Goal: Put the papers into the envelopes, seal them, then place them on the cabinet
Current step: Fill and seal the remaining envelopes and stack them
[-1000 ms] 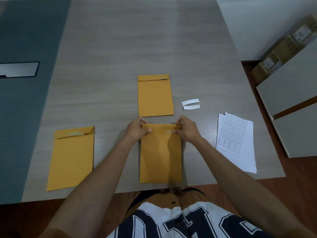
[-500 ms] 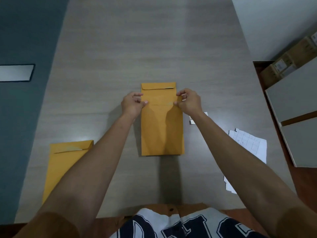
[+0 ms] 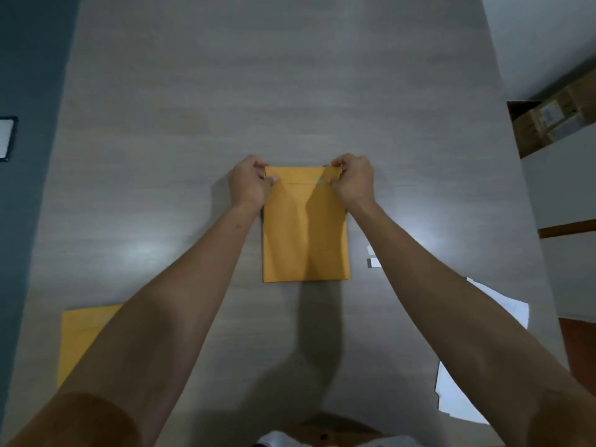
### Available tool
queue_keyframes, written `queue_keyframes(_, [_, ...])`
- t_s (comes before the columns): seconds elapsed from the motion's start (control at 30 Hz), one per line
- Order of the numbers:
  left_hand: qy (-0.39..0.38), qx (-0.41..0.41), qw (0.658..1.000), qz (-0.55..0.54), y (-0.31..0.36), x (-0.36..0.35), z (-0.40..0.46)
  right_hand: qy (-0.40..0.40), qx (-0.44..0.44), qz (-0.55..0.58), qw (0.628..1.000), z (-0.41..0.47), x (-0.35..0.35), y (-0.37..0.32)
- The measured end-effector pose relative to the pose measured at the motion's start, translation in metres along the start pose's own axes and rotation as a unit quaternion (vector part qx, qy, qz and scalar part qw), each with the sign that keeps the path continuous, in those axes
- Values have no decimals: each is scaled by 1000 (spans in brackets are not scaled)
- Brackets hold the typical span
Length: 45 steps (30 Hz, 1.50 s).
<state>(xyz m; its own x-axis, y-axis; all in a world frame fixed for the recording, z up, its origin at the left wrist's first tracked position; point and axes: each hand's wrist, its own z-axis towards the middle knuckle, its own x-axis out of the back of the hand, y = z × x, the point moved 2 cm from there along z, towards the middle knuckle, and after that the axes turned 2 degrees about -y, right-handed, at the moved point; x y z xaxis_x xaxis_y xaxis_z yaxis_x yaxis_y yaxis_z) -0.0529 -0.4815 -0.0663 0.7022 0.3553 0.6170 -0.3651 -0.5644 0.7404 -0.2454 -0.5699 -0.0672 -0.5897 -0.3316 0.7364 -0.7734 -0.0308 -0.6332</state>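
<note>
Envelope, yellow, flat at the centre of the table; flap folded down, contents not visible. Left hand and right hand each pinch a top corner. Second envelope, near left, partly hidden by forearm. Papers, near right, partly hidden by forearm. Boxes, far right, labels illegible.

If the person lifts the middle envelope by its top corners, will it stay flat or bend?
The middle envelope is thin paper lying flat, so it would probably sag slightly. It looks light. Both hands, left hand and right hand, pinching the corners should limit bending.
</note>
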Motion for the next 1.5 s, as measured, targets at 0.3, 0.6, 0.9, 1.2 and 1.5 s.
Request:
queue_keyframes(0.3, [17, -193, 973, 126, -1, -11, -18, 25, 176, -111, 978, -19, -2, -5])
queue_keyframes(0.6, [-28, -300, 899, 318, -11, -26, -55, 7, 276, -225, 934, -48, -15, 3])
queue_keyframes(0.9, [-67, -262, 890, 366, -5, -27, -53, 7, 252, -249, 935, -47, -20, -2])
queue_keyframes(1.2, [-139, -187, 926, 297, 9, -15, -59, -81, 182, -266, 943, -50, -5, -23])
queue_keyframes(1.5, [-34, -146, 959, 240, -48, 55, -126, -57, 200, -225, 952, -123, -32, -57])
